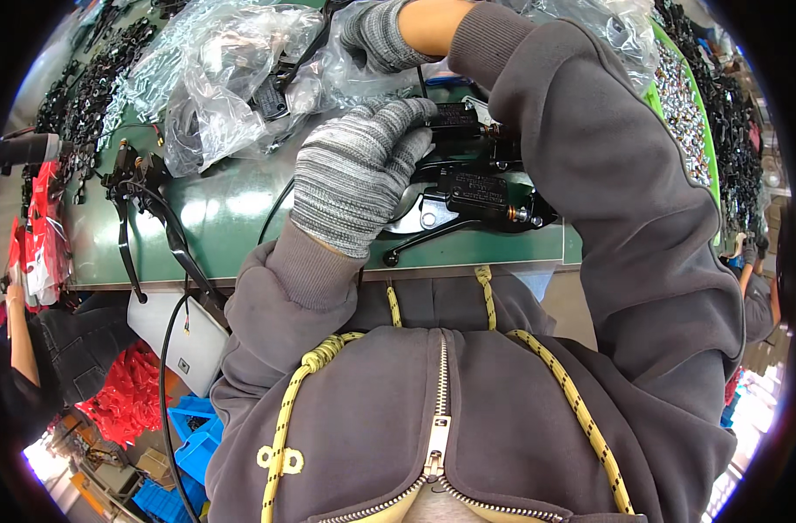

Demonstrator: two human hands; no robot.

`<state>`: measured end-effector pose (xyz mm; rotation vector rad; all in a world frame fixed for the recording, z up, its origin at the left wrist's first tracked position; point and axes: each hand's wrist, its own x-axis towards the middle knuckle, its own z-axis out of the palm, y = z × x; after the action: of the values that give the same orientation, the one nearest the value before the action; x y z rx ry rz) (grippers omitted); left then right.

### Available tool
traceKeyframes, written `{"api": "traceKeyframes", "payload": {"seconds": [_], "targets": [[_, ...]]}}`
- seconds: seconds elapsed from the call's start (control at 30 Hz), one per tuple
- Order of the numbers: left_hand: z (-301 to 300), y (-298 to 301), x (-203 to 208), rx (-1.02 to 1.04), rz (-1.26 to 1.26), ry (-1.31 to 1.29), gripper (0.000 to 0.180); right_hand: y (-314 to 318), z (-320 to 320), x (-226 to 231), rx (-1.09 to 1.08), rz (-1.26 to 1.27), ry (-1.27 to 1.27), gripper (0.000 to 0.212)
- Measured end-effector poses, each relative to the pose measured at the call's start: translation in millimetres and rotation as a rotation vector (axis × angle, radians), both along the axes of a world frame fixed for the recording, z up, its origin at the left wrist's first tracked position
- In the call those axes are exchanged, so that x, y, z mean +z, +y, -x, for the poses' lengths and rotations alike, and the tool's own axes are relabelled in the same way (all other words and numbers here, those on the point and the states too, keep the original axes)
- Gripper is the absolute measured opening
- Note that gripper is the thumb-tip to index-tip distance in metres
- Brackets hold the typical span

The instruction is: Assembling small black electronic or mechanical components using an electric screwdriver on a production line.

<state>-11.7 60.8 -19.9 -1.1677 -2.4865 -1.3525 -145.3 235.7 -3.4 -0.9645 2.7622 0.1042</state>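
Note:
Both my hands wear grey striped knit gloves. My left hand [350, 174] is closed, thumb and forefinger at the left end of a black brake lever assembly [457, 118]. A second brake lever assembly [476, 193], with a black reservoir and a silver plate, lies just nearer on the green table [284, 257]. A black lever [428, 241] points left from it. My right arm crosses over the far side, and my right hand [382, 37] is curled at a clear plastic bag [328, 78]. Its fingertips are partly hidden, and what they hold does not show clearly.
Another clear bag [219, 96] covers parts at the far left. Black levers with cables [141, 187] hang over the table's left edge. Piles of black parts [84, 96] lie behind. A green bin [690, 113] of small metal pieces stands right. Another person's arm [19, 331] shows far left.

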Motion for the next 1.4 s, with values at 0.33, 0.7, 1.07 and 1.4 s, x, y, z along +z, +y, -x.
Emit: {"api": "traceKeyframes", "payload": {"seconds": [0.33,0.7,1.07,1.4], "targets": [[-6,-7,2,0.025,-0.374,-0.315,0.020,51,15,-7,-0.321,0.280,0.050,0.037],[13,-17,-15,-0.471,-0.991,-1.484,0.046,5,-131,65,-0.001,0.946,-0.114,0.016],[-8,-12,-16,-0.530,-1.093,-1.758,0.046,5,-164,62,-0.188,1.093,-0.282,0.015],[-19,-6,-8,-0.540,-0.999,-1.653,0.038,8,-183,85,-0.308,0.991,-0.242,0.018]]}}
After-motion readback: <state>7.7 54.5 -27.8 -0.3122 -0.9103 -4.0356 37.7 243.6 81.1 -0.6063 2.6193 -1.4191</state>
